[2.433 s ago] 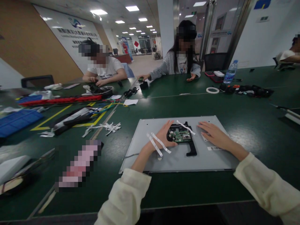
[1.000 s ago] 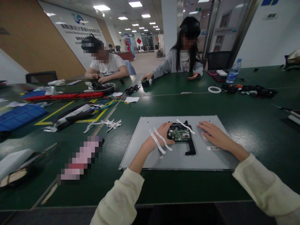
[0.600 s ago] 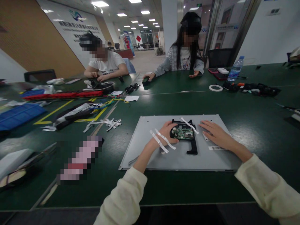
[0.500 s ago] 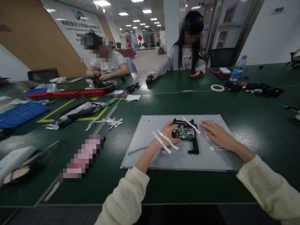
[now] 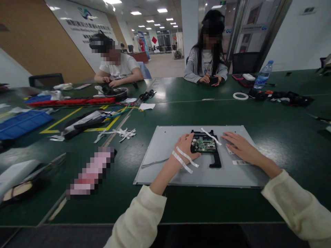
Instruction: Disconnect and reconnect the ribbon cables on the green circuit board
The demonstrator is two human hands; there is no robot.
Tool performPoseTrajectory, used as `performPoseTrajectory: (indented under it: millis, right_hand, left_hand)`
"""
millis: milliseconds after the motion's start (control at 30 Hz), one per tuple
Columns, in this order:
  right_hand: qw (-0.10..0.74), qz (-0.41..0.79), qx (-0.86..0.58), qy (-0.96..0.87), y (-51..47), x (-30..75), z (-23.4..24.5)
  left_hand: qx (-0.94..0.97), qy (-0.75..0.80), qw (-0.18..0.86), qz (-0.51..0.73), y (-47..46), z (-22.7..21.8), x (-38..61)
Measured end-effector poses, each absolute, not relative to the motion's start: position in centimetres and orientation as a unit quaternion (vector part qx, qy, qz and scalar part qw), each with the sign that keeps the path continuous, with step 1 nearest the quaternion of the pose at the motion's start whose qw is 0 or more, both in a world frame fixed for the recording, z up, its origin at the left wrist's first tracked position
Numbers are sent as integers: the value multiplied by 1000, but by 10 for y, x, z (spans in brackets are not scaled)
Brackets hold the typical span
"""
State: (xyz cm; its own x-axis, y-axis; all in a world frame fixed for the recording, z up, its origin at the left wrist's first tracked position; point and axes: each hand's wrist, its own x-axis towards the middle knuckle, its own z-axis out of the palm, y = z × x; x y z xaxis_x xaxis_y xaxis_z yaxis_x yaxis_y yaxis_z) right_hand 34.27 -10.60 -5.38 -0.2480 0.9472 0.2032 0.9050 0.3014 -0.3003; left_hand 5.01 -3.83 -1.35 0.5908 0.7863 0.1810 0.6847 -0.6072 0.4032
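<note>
A flat grey metal panel (image 5: 155, 146) lies on the table in front of me. On it sits a black plastic bracket (image 5: 215, 162) carrying a green circuit board (image 5: 205, 146). My left hand (image 5: 182, 146) is curled round the bracket's left side, thumb below and fingers above; part of that side is hidden. Two white tape strips (image 5: 182, 162) stick to the back of this hand and wrist. Another white strip (image 5: 210, 135) lies across the bracket's upper right part. Right of the bracket, my right hand (image 5: 240, 148) rests on the panel with fingers stretched out, holding nothing.
White strips (image 5: 126, 134) lie in a pile left of the panel, near a pixelated pink object (image 5: 91, 172). Beyond are a blue basket (image 5: 26, 124), a tape roll (image 5: 240, 96) and a water bottle (image 5: 263, 75). Two people sit across the table.
My left hand has shifted slightly, its fingertips now nearer the bracket's left edge. My right hand stays put. The person across on the right has drawn a small dark object back into both hands.
</note>
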Motion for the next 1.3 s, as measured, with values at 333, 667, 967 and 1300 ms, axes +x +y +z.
performPoseTrajectory:
  millis: [333,667,967,1300]
  right_hand:
    - [176,57,-587,-788,-105,344,-56]
    - [168,58,-591,-787,-105,342,-54]
    - [161,56,-591,-788,-105,342,-54]
    - [163,58,-591,-788,-107,342,-54]
  left_hand:
    - [857,501,96,68,-42,11,37]
    - [848,505,155,51,-32,14,20]
    - [849,507,140,49,-33,18,20]
    - [845,517,132,28,-28,13,18]
